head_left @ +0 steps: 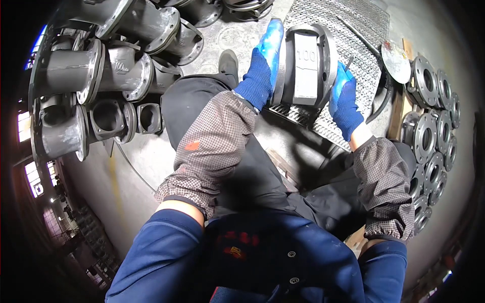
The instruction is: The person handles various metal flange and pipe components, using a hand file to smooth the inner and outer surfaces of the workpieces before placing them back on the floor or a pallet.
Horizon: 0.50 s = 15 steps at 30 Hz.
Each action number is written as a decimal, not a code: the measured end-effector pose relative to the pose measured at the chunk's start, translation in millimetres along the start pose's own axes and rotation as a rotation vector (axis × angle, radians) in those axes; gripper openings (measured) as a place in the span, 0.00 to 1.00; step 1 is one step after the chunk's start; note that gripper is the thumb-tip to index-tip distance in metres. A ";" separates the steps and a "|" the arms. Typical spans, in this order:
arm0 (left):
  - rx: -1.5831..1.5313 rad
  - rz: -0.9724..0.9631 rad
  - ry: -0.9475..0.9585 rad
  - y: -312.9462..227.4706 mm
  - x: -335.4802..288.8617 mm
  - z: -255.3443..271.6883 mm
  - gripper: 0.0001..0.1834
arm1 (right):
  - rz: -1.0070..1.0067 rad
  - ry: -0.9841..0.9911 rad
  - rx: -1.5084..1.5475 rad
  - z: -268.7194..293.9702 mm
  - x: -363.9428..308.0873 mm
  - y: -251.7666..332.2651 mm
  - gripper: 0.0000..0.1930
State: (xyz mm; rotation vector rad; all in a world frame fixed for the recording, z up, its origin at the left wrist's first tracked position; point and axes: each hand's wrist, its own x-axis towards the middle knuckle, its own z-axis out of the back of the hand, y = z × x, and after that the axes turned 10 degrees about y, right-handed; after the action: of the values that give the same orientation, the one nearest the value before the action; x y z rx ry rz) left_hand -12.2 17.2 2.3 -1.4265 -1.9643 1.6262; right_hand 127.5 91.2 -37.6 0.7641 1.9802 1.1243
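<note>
A dark flanged valve body (305,65) rests in front of me, its pale raised panel facing up. My left hand (271,48), in a blue glove, is closed against its left flange, fingers stretched along the rim. Beside the right flange is my right hand (344,91), also gloved in blue, with its fingers curled. A thin dark stick-like tool (349,62) juts up from those fingers; its lower part is hidden. Beneath the casting lies a textured metal plate (328,15).
Flanged pipe castings (118,65) are stacked at the left. On the right, several round flanges (427,131) stand near a pale disc (395,61) and a wooden strip (396,113). A dark curved bar (358,35) lies on the plate. My legs flank the work area.
</note>
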 end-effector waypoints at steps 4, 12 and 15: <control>0.071 -0.123 0.136 4.4 -30.4 -9.4 0.28 | -0.202 0.096 0.125 22.6 -23.9 9.5 0.15; 0.210 -0.053 0.318 -1.3 -50.8 -27.1 0.23 | -0.354 0.052 0.144 53.1 -26.5 11.2 0.14; 0.164 -0.018 0.291 4.7 -40.7 -24.3 0.23 | -0.367 0.047 0.110 52.7 -22.4 13.5 0.14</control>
State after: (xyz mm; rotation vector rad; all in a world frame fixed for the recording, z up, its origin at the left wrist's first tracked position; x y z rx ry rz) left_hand 27.4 0.8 23.1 -1.4803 -1.6402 1.4405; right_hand 185.0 104.0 -37.9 0.4062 2.1267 0.8286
